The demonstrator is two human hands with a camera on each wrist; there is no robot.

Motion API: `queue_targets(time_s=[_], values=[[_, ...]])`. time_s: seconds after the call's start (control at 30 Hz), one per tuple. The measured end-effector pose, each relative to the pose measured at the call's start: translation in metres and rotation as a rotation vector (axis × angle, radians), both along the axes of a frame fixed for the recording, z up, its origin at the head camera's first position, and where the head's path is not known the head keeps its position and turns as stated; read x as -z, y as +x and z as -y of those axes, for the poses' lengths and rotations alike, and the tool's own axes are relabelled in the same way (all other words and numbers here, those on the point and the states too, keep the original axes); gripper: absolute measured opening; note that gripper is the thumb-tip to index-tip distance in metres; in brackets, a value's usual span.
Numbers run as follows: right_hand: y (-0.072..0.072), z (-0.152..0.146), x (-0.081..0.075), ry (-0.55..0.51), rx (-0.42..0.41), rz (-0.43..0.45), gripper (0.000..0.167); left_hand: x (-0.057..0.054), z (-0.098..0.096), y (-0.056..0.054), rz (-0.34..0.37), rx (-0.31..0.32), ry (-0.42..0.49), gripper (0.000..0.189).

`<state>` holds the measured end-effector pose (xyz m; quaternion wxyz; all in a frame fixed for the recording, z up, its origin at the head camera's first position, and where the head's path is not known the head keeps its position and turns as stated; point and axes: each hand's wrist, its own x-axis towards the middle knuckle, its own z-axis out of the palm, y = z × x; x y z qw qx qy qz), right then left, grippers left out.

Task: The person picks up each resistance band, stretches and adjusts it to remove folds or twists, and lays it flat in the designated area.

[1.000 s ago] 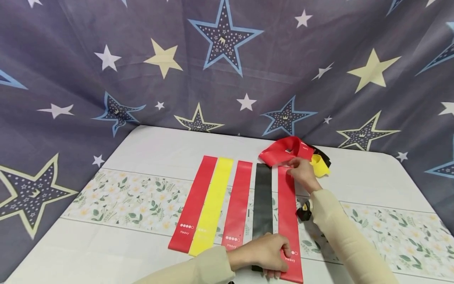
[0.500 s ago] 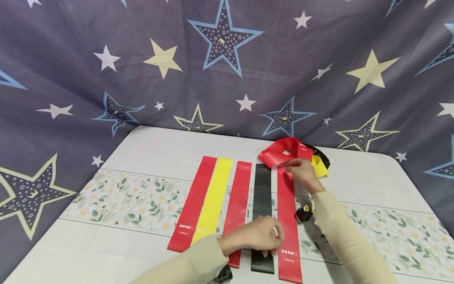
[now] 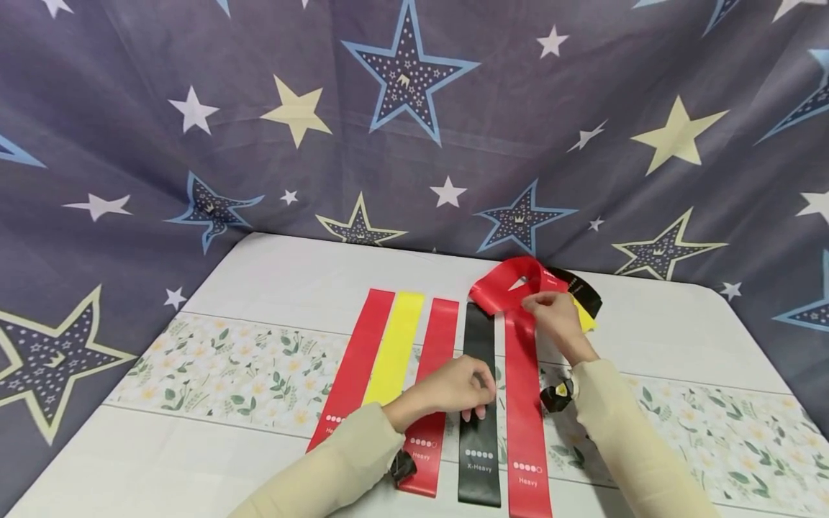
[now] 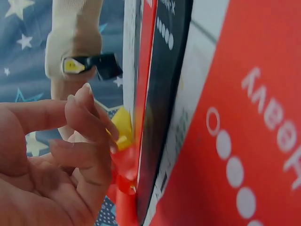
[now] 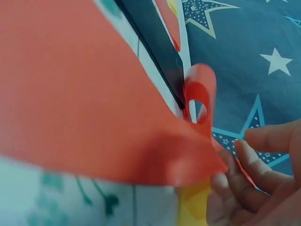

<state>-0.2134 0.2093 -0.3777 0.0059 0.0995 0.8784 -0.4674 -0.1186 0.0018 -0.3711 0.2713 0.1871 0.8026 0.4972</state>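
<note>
In the head view my left hand [image 3: 453,388] hovers over the black band [image 3: 481,432] marked X-Heavy, its fingers loosely bent and holding nothing. To its right lies a flat red exercise band [image 3: 524,410] marked Heavy. My right hand [image 3: 557,313] is at that band's far end, beside a loose red band [image 3: 501,288] in a heap. The right wrist view has some fingertips [image 5: 228,157] at the corner of a red band, with the thumb apart from it. Further left lie another red band [image 3: 443,324], a yellow band [image 3: 401,324] and a red band [image 3: 369,331].
Behind my right hand, a yellow band [image 3: 586,316] and a black band [image 3: 583,288] belong to the heap. The white table [image 3: 214,439] has a floral strip [image 3: 233,367] across it. A star-patterned curtain [image 3: 401,173] hangs behind the table.
My left hand has left the near end of the rightmost red band and moved up and left over the black band. The right hand stays at the far end, having shifted only slightly.
</note>
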Motion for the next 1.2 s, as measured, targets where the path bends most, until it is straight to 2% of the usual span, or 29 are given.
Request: queue_targets(time_s=[0.3,0.4,0.57,0.67,0.8,1.03,1.2], values=[[-0.009,-0.023,-0.009,0.212,0.051,-0.189,0.017,0.0,-0.002,-0.011,0.042,-0.015,0.05,0.004],[-0.013,-0.029,-0.009,0.277,0.023,-0.152,0.025,-0.002,-0.005,-0.014,0.041,-0.02,0.06,0.005],[-0.017,-0.034,-0.007,0.336,-0.027,-0.002,0.042,-0.004,-0.009,-0.018,0.04,-0.021,0.07,0.008],[-0.019,-0.033,-0.006,0.343,-0.01,0.02,0.037,-0.003,-0.011,-0.022,0.047,-0.023,0.081,0.008],[-0.018,-0.032,-0.006,0.356,0.009,0.005,0.028,-0.001,-0.016,-0.026,0.06,-0.027,0.093,0.009],[-0.01,-0.028,-0.013,0.239,0.06,-0.058,0.023,-0.002,-0.023,-0.03,0.096,-0.01,0.144,0.014],[-0.007,-0.026,-0.02,0.225,0.057,-0.028,0.022,-0.004,-0.029,-0.032,0.109,-0.019,0.185,0.02]])
